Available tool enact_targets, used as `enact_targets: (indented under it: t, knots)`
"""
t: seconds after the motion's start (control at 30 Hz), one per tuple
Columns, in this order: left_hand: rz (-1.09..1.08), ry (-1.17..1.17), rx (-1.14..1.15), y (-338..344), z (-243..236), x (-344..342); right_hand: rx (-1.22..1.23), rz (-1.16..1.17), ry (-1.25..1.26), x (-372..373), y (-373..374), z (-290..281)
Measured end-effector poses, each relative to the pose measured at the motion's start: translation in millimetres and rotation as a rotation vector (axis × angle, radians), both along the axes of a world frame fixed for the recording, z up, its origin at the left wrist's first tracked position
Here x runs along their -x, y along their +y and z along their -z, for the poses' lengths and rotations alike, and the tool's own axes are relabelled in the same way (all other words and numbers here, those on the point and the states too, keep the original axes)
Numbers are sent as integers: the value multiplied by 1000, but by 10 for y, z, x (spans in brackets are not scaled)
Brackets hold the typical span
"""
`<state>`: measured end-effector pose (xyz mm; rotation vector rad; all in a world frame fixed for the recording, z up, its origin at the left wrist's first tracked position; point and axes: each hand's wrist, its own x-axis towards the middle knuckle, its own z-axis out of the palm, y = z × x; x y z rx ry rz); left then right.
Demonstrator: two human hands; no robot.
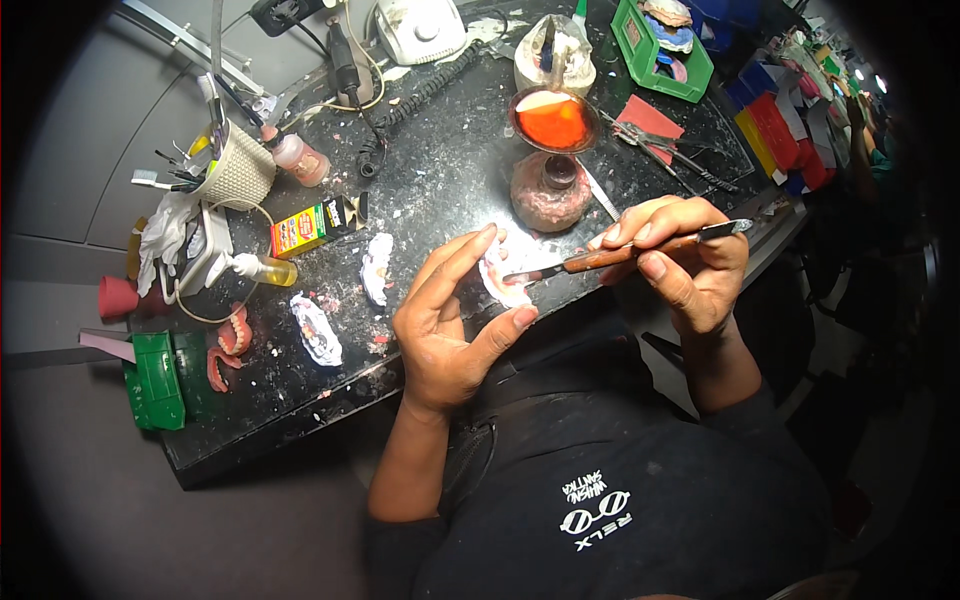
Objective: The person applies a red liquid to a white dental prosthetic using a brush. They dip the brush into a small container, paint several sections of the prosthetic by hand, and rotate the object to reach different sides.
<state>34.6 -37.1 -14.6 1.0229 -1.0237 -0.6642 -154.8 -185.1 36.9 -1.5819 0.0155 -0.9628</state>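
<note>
Cradles pink-and-white curved dental model in left hand, grips brown wooden-handled metal spatula in right hand (apparently shaping); next needs steady tip.

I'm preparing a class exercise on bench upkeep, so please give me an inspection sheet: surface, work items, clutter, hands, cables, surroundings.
Surface: black worktop, strewn with pale and pink scraps.
Work items: pale dental model at the left hand; pink denture near the worktop's left end.
Clutter: yellow box, pale basket of brushes, round pinkish vessel, green tray.
Left hand: thumb and fingers around the model.
Right hand: grips wooden-handled tool, blade at the model.
Cables: coiled black cable on the worktop.
Surroundings: grey wall left; blurred person far right.
</note>
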Motion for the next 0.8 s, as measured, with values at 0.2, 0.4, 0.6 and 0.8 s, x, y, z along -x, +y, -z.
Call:
enact_targets:
  t: [0.2, 0.4, 0.6, 0.8]
  knots:
    - [27, 9, 15, 0, -2, 8, -33, -3, 22, 9, -25, 6]
    - [24, 33, 21, -6, -2, 22, -52, -4, 19, 3, -27, -12]
    - [10, 19, -6, 3, -13, 22, -129, 274, 20, 39, -255, -19]
    - [-22, -48, -4, 0, 17, 15, -151, 312, 28, 77, -214, 10]
